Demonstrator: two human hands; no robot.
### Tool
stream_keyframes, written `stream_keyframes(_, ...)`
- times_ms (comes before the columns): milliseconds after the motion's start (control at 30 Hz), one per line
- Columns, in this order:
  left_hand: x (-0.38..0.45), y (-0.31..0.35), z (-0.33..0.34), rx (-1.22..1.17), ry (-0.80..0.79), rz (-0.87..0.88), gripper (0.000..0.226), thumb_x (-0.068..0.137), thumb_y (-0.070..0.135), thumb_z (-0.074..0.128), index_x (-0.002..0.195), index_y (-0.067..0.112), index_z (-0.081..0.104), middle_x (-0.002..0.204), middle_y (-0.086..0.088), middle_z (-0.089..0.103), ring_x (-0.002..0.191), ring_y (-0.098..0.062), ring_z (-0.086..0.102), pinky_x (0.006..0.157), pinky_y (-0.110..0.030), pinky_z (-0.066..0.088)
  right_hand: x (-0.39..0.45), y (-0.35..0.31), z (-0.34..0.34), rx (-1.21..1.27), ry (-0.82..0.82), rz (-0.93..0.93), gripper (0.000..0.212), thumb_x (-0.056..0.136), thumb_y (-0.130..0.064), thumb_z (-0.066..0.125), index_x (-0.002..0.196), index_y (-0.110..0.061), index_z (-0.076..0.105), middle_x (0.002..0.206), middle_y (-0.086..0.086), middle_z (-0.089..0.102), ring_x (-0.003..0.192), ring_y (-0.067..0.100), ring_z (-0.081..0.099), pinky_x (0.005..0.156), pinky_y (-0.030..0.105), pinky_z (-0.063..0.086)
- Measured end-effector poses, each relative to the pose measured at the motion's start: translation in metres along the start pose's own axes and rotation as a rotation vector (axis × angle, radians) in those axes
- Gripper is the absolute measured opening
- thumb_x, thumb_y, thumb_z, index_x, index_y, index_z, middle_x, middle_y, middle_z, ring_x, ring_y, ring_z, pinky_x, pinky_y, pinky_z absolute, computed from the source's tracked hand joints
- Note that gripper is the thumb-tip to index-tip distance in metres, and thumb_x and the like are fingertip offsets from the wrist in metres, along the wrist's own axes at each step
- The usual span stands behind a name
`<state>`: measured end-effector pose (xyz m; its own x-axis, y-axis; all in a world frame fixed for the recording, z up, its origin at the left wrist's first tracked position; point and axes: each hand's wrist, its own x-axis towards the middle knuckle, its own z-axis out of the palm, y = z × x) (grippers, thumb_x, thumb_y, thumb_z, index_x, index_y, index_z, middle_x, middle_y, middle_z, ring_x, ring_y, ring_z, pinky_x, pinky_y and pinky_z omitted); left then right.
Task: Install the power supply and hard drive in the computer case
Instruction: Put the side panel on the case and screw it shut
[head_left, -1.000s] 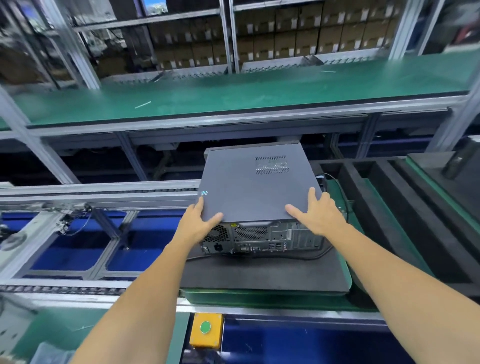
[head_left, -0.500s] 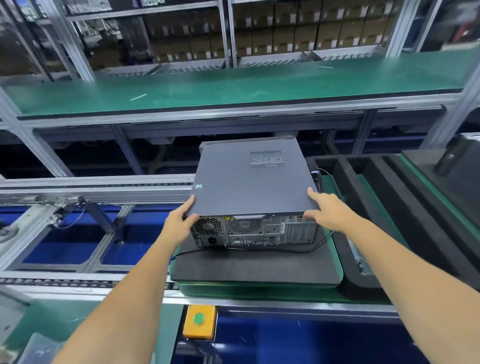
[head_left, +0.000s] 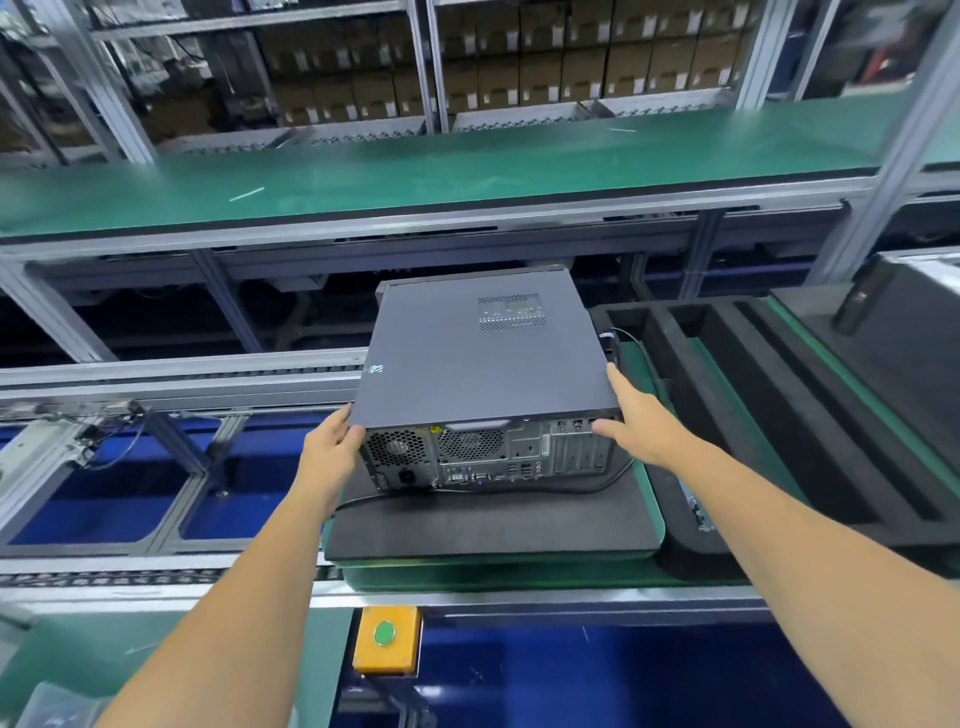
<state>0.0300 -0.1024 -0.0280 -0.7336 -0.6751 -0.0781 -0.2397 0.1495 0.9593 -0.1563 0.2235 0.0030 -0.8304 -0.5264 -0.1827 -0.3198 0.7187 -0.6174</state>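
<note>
The computer case (head_left: 483, 364) lies on a black pad (head_left: 493, 525). The left hand (head_left: 332, 447) grips its near left corner. The right hand (head_left: 641, 421) holds the right edge, fingers apparently straight.

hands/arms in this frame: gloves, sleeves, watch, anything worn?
Nothing worn that shows. Both the left hand and the right hand are bare, no gloves, no rings visible. Both forearms are bare up to the frame edge: no sleeves, watch, wrist strap or cable in view. Upper arms are out of frame, so any short sleeves cannot be seen.
</note>
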Motion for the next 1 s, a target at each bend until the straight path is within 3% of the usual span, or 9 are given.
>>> stream_keyframes(100, 0.001, -0.009, 0.001, -0.085, 0.031, -0.023, 0.040, 0.100, 0.009, 0.046, 0.136, 0.022, 0.053, 0.124, 0.009, 0.062, 0.118, -0.009, 0.056, 0.107, -0.031, 0.037, -0.001, 0.000, 0.001, 0.050, 0.045, 0.002, 0.085, 0.098, -0.021, 0.060, 0.158, -0.015, 0.000, 0.157, 0.008, 0.035, 0.140, 0.028, 0.040, 0.113, 0.039, 0.032)
stream_keyframes(200, 0.008, -0.007, 0.006, -0.257, 0.117, -0.114, 0.028, 0.096, 0.013, 0.052, 0.121, 0.018, 0.064, 0.118, 0.000, 0.067, 0.110, -0.014, 0.062, 0.104, -0.034, 0.043, 0.000, 0.002, 0.001, 0.078, 0.060, -0.023, 0.083, 0.097, -0.020, 0.062, 0.158, -0.015, 0.007, 0.157, 0.004, 0.036, 0.141, 0.024, 0.039, 0.113, 0.036, 0.031)
stream_keyframes(267, 0.009, -0.002, 0.015, -0.268, 0.194, -0.129, 0.016, 0.094, 0.023, 0.056, 0.103, 0.021, 0.069, 0.109, 0.001, 0.069, 0.099, -0.013, 0.064, 0.093, -0.030, 0.049, -0.001, 0.006, 0.003, 0.135, 0.088, -0.039, 0.081, 0.095, -0.023, 0.064, 0.158, -0.016, 0.013, 0.157, 0.001, 0.036, 0.140, 0.019, 0.039, 0.113, 0.034, 0.029)
stream_keyframes(367, 0.010, 0.007, 0.031, -0.268, 0.282, -0.118, 0.022, 0.094, 0.026, 0.057, 0.110, 0.017, 0.068, 0.101, 0.006, 0.066, 0.087, -0.008, 0.059, 0.079, -0.023, 0.045, 0.001, 0.006, 0.002, 0.203, 0.106, -0.041, 0.075, 0.096, -0.035, 0.061, 0.156, -0.017, 0.021, 0.155, -0.002, 0.039, 0.135, 0.014, 0.042, 0.106, 0.027, 0.029)
stream_keyframes(500, 0.012, 0.011, 0.040, -0.289, 0.302, -0.116, 0.018, 0.094, 0.016, 0.052, 0.103, 0.025, 0.065, 0.083, 0.017, 0.062, 0.072, 0.001, 0.054, 0.061, -0.018, 0.042, 0.007, 0.007, 0.004, 0.277, 0.123, 0.003, 0.075, 0.095, -0.034, 0.064, 0.156, -0.016, 0.025, 0.155, 0.001, 0.039, 0.139, 0.021, 0.041, 0.114, 0.036, 0.033)
stream_keyframes(633, 0.012, 0.008, 0.037, -0.337, 0.271, -0.122, 0.029, 0.092, 0.012, 0.051, 0.109, 0.031, 0.064, 0.084, 0.019, 0.064, 0.075, 0.000, 0.056, 0.063, -0.019, 0.043, 0.012, 0.005, 0.005, 0.494, 0.161, 0.074, 0.068, 0.087, -0.016, 0.073, 0.147, -0.014, 0.041, 0.141, 0.005, 0.055, 0.114, 0.017, 0.057, 0.098, 0.033, 0.047)
stream_keyframes(800, 0.021, 0.001, 0.034, -0.355, 0.240, -0.142, 0.038, 0.090, 0.009, 0.053, 0.126, 0.019, 0.062, 0.097, 0.012, 0.067, 0.089, -0.005, 0.061, 0.079, -0.026, 0.046, 0.020, 0.005, 0.006, 0.603, 0.147, 0.188, 0.070, 0.085, -0.009, 0.076, 0.145, -0.013, 0.040, 0.136, 0.007, 0.056, 0.113, 0.024, 0.061, 0.096, 0.033, 0.043)
stream_keyframes(900, 0.026, -0.001, 0.029, -0.359, 0.217, -0.155, 0.040, 0.089, 0.006, 0.053, 0.127, 0.018, 0.061, 0.107, 0.005, 0.068, 0.098, -0.012, 0.062, 0.087, -0.030, 0.047, 0.025, 0.001, 0.004, 0.719, 0.089, 0.262, 0.069, 0.085, 0.001, 0.072, 0.143, -0.013, 0.038, 0.134, 0.010, 0.057, 0.118, 0.026, 0.058, 0.109, 0.040, 0.039)
stream_keyframes(1000, 0.027, -0.003, 0.026, -0.342, 0.192, -0.154, 0.041, 0.090, 0.006, 0.051, 0.128, 0.019, 0.061, 0.110, 0.005, 0.068, 0.095, -0.010, 0.063, 0.081, -0.028, 0.048, 0.029, 0.001, 0.002, 0.799, 0.031, 0.301, 0.071, 0.085, 0.010, 0.067, 0.144, -0.013, 0.033, 0.138, 0.010, 0.056, 0.125, 0.027, 0.053, 0.117, 0.047, 0.031)
